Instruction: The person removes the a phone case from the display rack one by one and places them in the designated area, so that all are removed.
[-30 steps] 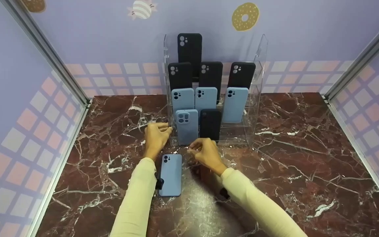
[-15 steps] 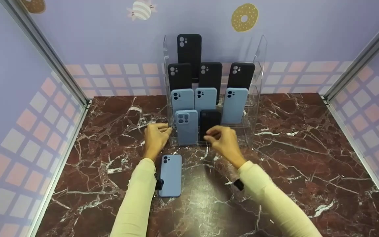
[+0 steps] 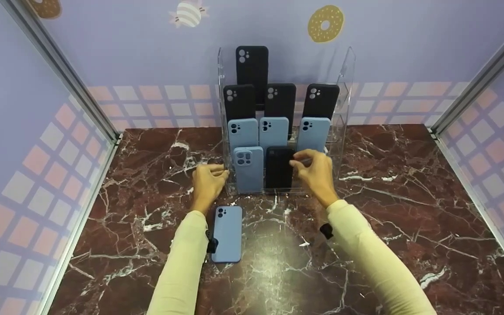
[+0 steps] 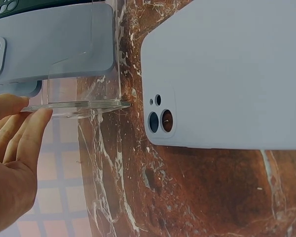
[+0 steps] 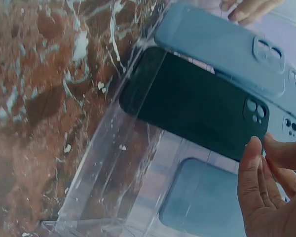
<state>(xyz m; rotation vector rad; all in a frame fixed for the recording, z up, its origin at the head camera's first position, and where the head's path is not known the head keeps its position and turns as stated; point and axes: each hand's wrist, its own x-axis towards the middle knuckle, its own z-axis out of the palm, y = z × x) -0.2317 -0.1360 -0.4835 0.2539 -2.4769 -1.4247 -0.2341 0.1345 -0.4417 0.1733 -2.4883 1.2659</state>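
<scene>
My left hand (image 3: 209, 183) pinches the left side panel of a clear acrylic display rack (image 4: 89, 105), thumb on one face and fingers on the other. Near the upper right edge of a black phone case (image 3: 279, 168), in the bottom row, is my right hand (image 3: 316, 173). In the right wrist view its thumb and fingertips meet close to the black case's camera-end corner; whether they pinch that edge cannot be told. A blue phone case (image 3: 248, 170) with a large camera frame leans left of it. Another blue phone case (image 3: 228, 234) lies flat on the marbled table, beside my left forearm.
Higher tiers hold a row of blue phone cases (image 3: 274, 131), a row of black phone cases (image 3: 239, 101), and one black phone case (image 3: 252, 65) at the top. Purple panels (image 3: 147, 52) enclose the dark red marbled table (image 3: 392, 245) at the back and sides.
My right hand has moved up and to the right, from the base of the blue bottom-row case across the black case to its right edge. The left hand stays on the rack.
</scene>
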